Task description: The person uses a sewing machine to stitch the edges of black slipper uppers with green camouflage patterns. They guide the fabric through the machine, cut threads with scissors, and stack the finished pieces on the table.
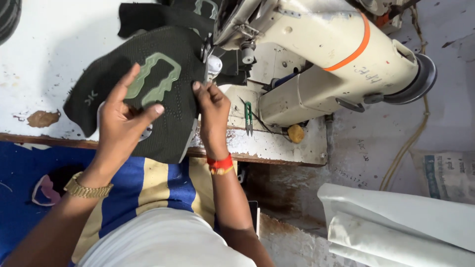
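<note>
A dark knitted shoe-upper piece with a pale green outline patch lies on the white work table under the needle area of a cream sewing machine. My left hand grips the piece from its near side, thumb and fingers spread over the green patch. My right hand pinches the piece's right edge close to the presser foot. A gold watch sits on my left wrist, red threads on my right.
More dark fabric pieces lie behind the machine head. Green thread snips rest on the machine base. The worn table edge runs across. White folded sheets lie at lower right, a printed sack beside them.
</note>
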